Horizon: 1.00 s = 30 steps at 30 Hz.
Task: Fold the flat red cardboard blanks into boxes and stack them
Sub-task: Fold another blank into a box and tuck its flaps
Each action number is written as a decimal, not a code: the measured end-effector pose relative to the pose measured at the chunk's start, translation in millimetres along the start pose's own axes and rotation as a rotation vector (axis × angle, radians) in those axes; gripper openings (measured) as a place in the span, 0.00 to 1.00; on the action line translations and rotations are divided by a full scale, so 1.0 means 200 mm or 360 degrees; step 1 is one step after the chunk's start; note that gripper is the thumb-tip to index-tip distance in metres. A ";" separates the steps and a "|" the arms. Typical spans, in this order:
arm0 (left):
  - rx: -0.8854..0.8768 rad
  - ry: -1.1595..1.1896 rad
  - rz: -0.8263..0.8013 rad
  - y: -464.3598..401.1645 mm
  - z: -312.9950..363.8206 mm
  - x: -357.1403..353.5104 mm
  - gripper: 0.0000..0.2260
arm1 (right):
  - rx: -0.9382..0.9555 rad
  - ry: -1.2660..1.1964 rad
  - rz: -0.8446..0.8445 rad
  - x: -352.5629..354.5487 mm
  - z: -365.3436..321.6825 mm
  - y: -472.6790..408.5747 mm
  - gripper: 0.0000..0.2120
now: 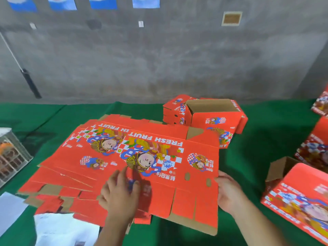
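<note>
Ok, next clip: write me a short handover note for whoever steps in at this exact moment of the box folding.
Left hand: resting flat on the top blank, fingers straight.
Right hand: grip on that blank's right edge.
The top blank lies unfolded on the pile of flat blanks on the green table.
Done: an open folded box stands behind the pile; more folded boxes sit at the right.
Left: fold this blank, then the rest of the pile, and stack them.

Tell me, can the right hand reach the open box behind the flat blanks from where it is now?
Probably yes: the right hand holds the top blank at its edge, and only flat blanks lie before the open box.
</note>
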<state>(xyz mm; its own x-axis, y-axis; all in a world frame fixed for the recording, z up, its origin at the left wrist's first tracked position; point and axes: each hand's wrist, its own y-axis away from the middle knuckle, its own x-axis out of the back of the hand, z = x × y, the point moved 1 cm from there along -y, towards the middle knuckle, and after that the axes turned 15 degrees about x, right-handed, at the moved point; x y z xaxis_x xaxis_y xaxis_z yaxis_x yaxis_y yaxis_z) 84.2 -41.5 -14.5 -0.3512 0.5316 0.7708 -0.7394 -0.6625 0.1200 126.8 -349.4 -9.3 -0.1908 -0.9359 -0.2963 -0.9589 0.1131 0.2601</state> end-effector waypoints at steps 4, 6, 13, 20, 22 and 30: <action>0.0198 0.0070 -0.0170 -0.04 -0.08 0.12 0.35 | 0.0191 -0.0232 0.0021 0.36 -0.03 0.18 0.21; 0.0046 0.0173 -0.0391 0.04 -0.02 0.09 0.33 | 0.0260 -0.0316 0.0002 0.45 -0.04 0.25 0.19; -0.0445 0.0945 -0.1040 0.37 0.06 -0.09 0.28 | 0.0398 -0.0227 0.0140 0.54 -0.11 0.37 0.21; -0.0297 0.0982 -0.0930 0.57 0.00 -0.28 0.36 | 0.0370 0.0189 0.0248 0.48 -0.11 0.36 0.18; -0.0262 0.0881 -0.0806 0.59 -0.02 -0.28 0.40 | 0.0490 0.0448 0.0246 0.46 -0.14 0.34 0.17; -0.0255 0.0710 -0.0714 0.67 -0.13 -0.35 0.49 | 0.0363 0.0059 -0.0075 0.49 -0.03 0.36 0.31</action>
<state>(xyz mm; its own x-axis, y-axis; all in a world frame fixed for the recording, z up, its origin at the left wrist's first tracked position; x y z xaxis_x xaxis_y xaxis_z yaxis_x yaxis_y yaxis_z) -5.1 -154.5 -68.4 -0.1676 0.9292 0.3293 -0.9341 -0.2565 0.2483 39.3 -435.9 -13.6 -0.1409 -0.9531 -0.2679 -0.9900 0.1376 0.0313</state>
